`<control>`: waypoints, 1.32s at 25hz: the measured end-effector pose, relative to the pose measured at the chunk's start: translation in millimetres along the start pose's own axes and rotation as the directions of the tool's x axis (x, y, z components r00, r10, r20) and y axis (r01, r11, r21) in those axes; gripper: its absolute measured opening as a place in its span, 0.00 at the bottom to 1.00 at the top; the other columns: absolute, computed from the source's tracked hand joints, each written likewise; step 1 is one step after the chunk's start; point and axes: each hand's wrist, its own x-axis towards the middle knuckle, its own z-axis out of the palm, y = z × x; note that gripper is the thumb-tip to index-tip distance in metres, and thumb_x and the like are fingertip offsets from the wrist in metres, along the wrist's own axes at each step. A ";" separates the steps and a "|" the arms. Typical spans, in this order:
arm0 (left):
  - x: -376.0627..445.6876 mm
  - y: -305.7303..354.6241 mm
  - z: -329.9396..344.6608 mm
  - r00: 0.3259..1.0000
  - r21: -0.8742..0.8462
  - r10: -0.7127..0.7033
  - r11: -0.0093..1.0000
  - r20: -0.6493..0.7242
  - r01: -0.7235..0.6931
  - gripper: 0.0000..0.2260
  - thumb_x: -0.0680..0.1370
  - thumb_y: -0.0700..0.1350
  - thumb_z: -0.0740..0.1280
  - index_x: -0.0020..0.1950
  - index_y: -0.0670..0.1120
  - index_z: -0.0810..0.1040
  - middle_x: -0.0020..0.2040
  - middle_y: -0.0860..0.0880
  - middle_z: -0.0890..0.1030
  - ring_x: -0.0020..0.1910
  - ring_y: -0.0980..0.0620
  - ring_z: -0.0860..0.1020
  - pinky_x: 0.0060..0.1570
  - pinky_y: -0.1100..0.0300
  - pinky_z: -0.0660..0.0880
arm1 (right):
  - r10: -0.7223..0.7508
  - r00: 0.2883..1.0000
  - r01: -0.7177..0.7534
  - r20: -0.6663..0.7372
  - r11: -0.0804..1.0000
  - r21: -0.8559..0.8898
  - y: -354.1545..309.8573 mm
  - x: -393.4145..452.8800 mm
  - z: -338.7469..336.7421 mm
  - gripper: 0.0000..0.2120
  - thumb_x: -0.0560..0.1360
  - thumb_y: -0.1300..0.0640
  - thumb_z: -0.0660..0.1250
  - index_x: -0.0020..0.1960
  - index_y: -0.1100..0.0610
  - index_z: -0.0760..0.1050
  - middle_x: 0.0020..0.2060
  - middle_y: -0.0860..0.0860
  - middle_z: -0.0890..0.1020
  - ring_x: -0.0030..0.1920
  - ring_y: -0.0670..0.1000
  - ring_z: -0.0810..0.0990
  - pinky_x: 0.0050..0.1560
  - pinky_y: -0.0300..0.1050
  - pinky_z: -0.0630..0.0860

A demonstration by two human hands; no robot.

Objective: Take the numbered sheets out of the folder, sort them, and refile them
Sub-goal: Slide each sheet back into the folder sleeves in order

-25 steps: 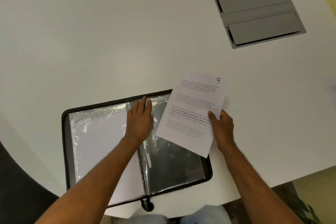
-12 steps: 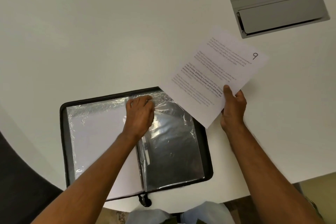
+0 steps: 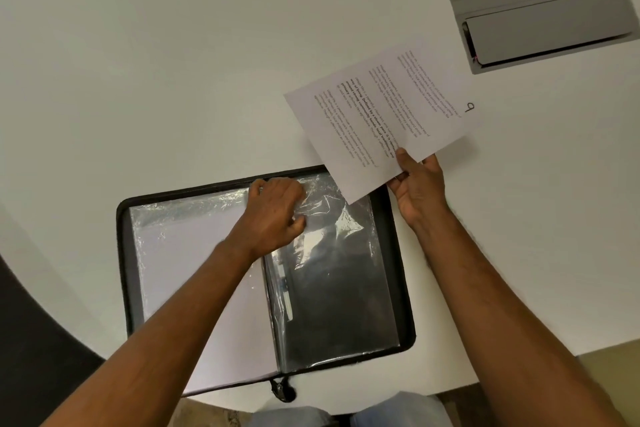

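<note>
- A black zip-edged folder (image 3: 403, 305) lies open on the white round tabletop (image 3: 173, 45), close to the person's edge, with its zip pull hanging at the near side of the spine.
- The folder's left half holds a clear plastic sleeve with a white sheet (image 3: 180, 270) inside it; the right half shows a crinkled clear plastic sleeve (image 3: 332, 253) over the dark backing.
- The left hand (image 3: 273, 211) sits at the top of the spine with its fingers curled, bunching the upper left corner of the crinkled sleeve (the plastic is creased and lifted there).
- The right hand (image 3: 419, 187) pinches a white printed sheet marked with a handwritten 9 (image 3: 384, 114) at one edge, thumb on top and fingers beneath.
- That sheet is held above the tabletop, turned at a slant, its near corner overlapping the folder's upper right corner; the 9 lies at the end farthest from the folder.
- A grey rectangular cable hatch with two flaps (image 3: 533, 3) is set into the tabletop beyond the sheet, at the upper right, apart from it.
- Both bare forearms reach in from the bottom edge of the view, over pale trouser knees (only partly seen).
</note>
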 end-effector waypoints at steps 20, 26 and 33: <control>21.9 4.1 20.3 0.977 -0.077 -0.051 0.996 -0.206 0.035 0.07 0.84 0.45 0.65 0.53 0.49 0.83 0.45 0.51 0.83 0.44 0.50 0.78 0.51 0.51 0.73 | -0.071 0.995 0.088 0.069 0.957 -0.275 16.3 54.9 61.2 0.14 0.81 0.64 0.70 0.65 0.55 0.77 0.57 0.52 0.85 0.54 0.51 0.86 0.50 0.52 0.85; 26.2 3.7 15.1 0.972 -0.099 -0.084 0.993 -0.217 0.063 0.08 0.85 0.47 0.64 0.52 0.47 0.82 0.46 0.50 0.82 0.46 0.49 0.79 0.55 0.50 0.72 | -0.039 0.967 0.150 0.250 0.884 -0.443 14.5 56.4 55.6 0.14 0.81 0.64 0.70 0.65 0.54 0.77 0.56 0.49 0.86 0.54 0.50 0.87 0.52 0.50 0.85; 26.3 8.4 11.4 0.967 -0.119 -0.139 0.986 -0.214 0.115 0.07 0.84 0.47 0.64 0.53 0.48 0.81 0.49 0.50 0.80 0.50 0.48 0.76 0.56 0.51 0.63 | 0.113 0.924 0.111 0.366 0.836 -0.537 4.8 64.3 47.2 0.16 0.80 0.65 0.70 0.66 0.55 0.77 0.58 0.50 0.86 0.56 0.51 0.87 0.50 0.47 0.84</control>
